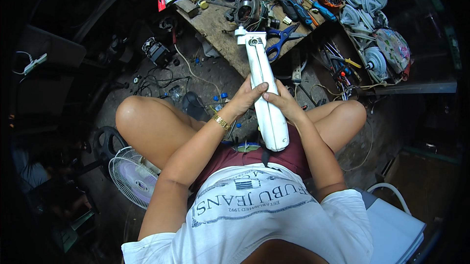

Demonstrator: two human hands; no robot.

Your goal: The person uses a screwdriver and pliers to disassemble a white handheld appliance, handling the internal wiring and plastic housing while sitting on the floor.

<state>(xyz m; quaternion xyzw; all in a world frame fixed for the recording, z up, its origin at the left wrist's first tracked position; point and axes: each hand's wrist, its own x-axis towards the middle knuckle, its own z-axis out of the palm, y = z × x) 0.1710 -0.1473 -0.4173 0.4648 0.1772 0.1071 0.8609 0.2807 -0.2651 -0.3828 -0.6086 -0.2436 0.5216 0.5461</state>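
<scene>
From my remote station, I watch a person's left hand (246, 98) and right hand (288, 103) grip a long white housing (272, 128) from both sides near its middle, its lower end above maroon shorts (220, 167). The upper end points toward a wooden table (213, 31); I cannot tell whether the 2 touch. Blue-handled scissors (283, 38) lie just beside that end, a motor (247, 12) near. At left is 1 round fan (141, 184).
</scene>
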